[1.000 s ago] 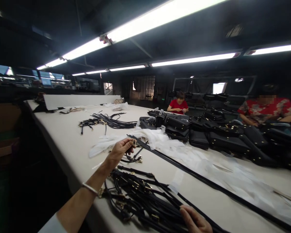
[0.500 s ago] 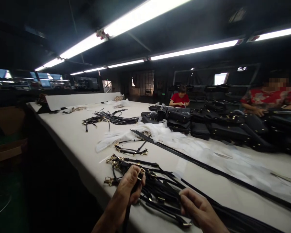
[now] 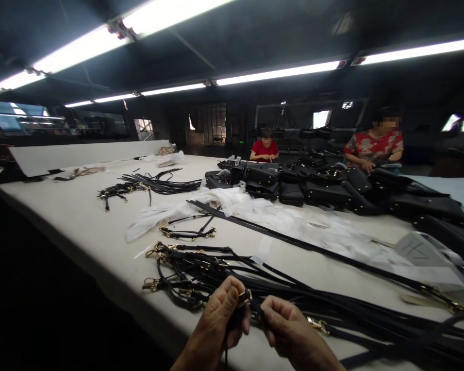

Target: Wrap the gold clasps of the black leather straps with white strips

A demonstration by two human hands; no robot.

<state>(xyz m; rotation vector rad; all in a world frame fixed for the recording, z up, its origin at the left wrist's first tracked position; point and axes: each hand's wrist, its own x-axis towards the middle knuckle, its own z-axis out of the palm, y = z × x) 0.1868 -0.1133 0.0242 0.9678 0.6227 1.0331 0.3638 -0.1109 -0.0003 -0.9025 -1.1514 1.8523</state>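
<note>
My left hand (image 3: pixel 226 312) is closed on a black strap with a gold buckle (image 3: pixel 245 297), the buckle standing up at the thumb and fingertips. Close by on the right, my right hand (image 3: pixel 284 324) pinches a narrow black strap end (image 3: pixel 258 308) near that buckle. Whether the strap end passes into the buckle, I cannot make out. Behind and under both hands lies a pile of black straps (image 3: pixel 216 268) with gold clasps. A gold snap hook (image 3: pixel 317 325) lies just right of my right hand.
Long black straps (image 3: pixel 313 247) run diagonally across the pale table (image 3: pixel 100 242). Beyond them are crumpled white wrapping (image 3: pixel 247 206) and a row of black bags (image 3: pixel 328 196). Another strap bundle (image 3: pixel 170 185) lies farther left. Two people sit across the table.
My hands have come together, the right one bringing the strap end close to the buckle in the left. The view has turned right, showing more bags and a snap hook.
</note>
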